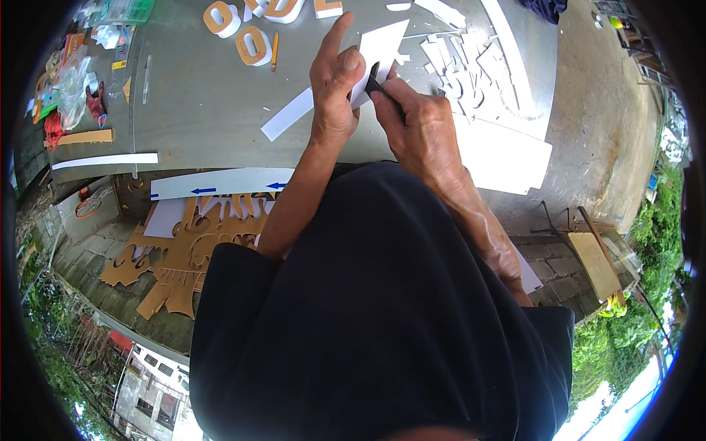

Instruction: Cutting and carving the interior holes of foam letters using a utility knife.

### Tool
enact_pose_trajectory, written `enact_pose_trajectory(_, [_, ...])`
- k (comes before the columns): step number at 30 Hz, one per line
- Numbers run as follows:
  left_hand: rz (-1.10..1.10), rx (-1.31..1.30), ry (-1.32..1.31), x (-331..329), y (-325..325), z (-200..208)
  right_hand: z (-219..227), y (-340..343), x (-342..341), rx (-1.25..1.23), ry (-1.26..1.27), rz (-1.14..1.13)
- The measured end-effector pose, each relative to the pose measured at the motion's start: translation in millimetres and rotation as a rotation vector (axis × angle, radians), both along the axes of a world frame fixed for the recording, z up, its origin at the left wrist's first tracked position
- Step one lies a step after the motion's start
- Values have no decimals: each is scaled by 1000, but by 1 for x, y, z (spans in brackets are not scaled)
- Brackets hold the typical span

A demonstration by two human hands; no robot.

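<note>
My left hand (338,84) steadies a narrow white sheet piece (384,45) at its left edge. Its index finger points up and away, the thumb lies bent, and the other fingers are mostly hidden behind the hand and the piece. In my right hand (423,121) is a dark cutter knife (386,92), gripped with its tip against the white piece. A fingertip of the right hand shows at the piece's right edge. Beneath my left wrist a white strip (290,114) lies slantwise on the grey metal table (198,95).
Orange-faced white letter shapes (254,46) and a yellow pencil (275,51) lie ahead. White offcuts (463,66) are heaped right, near a larger white sheet (507,154). Plastic bags (72,88) clutter the far left. Cut brown sheets (176,257) lie below the table's near edge.
</note>
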State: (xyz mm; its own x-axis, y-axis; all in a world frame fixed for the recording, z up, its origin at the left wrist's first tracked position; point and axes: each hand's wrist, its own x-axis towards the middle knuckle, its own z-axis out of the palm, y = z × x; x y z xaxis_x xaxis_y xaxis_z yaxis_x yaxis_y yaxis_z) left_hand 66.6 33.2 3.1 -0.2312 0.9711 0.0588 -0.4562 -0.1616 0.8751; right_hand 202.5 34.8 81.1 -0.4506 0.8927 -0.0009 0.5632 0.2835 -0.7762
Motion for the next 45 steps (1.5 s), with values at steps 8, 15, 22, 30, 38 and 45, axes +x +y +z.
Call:
enact_pose_trajectory(8, [-5,92,-218,1,-2,2,7,-8,1,-74,77,-48])
enact_pose_trajectory(15, [13,36,-60,3,-3,-4,-2,0,-1,28,10,-20])
enact_pose_trajectory(22, [89,-120,-145,7,-1,-6,-23,-8,-3,467,-262,-6])
enact_pose_trajectory(30, [22,-172,-203,4,-7,-5,-10,-1,-1,-137,39,-57])
enact_pose_trajectory(38, [43,-33,-193,4,6,-1,-11,3,5,106,-111,-37])
enact_pose_trajectory(45, [-13,-95,-92,6,-1,9,9,4,7,202,-425,70])
